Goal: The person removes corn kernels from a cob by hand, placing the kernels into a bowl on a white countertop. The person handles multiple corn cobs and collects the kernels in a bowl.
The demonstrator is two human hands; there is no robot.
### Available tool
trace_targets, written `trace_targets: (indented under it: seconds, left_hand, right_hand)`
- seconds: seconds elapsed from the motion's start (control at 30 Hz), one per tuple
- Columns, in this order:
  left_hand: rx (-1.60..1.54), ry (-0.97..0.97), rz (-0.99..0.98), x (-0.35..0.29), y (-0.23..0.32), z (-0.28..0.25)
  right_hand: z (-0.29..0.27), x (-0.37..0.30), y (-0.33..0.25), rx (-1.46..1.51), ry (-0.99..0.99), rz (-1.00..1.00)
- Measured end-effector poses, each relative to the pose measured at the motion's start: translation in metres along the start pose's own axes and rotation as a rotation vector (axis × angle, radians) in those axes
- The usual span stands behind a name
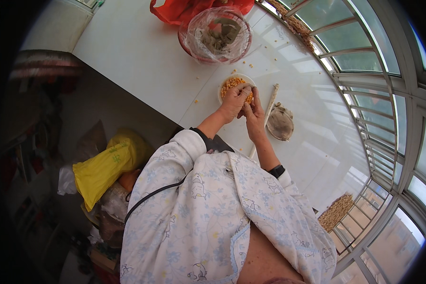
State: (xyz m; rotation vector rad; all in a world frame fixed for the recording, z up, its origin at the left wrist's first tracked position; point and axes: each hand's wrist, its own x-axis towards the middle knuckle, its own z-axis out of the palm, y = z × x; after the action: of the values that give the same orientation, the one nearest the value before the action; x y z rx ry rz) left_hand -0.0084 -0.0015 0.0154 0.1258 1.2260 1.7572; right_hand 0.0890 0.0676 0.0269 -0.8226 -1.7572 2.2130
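Note:
An orange-yellow corn cob (pixel 249 98) is held between my two hands above the near edge of a white bowl. My left hand (pixel 233 102) closes on it from the left, fingers bent and pinching. On the cob's right side, my right hand (pixel 254 112) has its fingers wrapped around it. Much of the cob is hidden by the fingers. Loose corn kernels (pixel 231 84) lie in the bowl (pixel 247 78), whose near part my hands cover.
Beyond the bowl stands a red basket (pixel 192 53) lined with clear plastic, beside a red plastic bag (pixel 168 13). A pale stick (pixel 272 98) and a brownish, rounded flat thing (pixel 280 123) lie on the white tabletop (pixel 151 61) at right. Kernels are scattered about. Barred windows (pixel 370 94) border the right.

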Motion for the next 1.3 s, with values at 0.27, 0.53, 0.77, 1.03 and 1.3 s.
trace_targets:
  seconds: [0.27, 0.53, 0.77, 1.03, 1.3]
  left_hand:
    - [-0.197, 0.003, -0.055, -0.005, 0.002, -0.001]
    - [0.078, 0.103, 0.055, -0.005, -0.002, 0.004]
    - [-0.067, 0.071, 0.010, -0.012, 0.003, 0.009]
    - [-0.055, 0.057, -0.009, -0.012, -0.001, -0.001]
    - [-0.203, -0.016, -0.028, -0.007, -0.001, -0.004]
  right_hand:
    - [0.000, -0.001, -0.001, 0.111, -0.007, -0.001]
    - [0.003, -0.001, -0.001, 0.056, 0.014, 0.003]
    - [0.001, -0.002, 0.000, 0.079, -0.003, -0.008]
    - [0.000, -0.002, 0.000, 0.193, -0.028, 0.051]
    - [-0.008, 0.003, 0.000, 0.280, -0.070, 0.088]
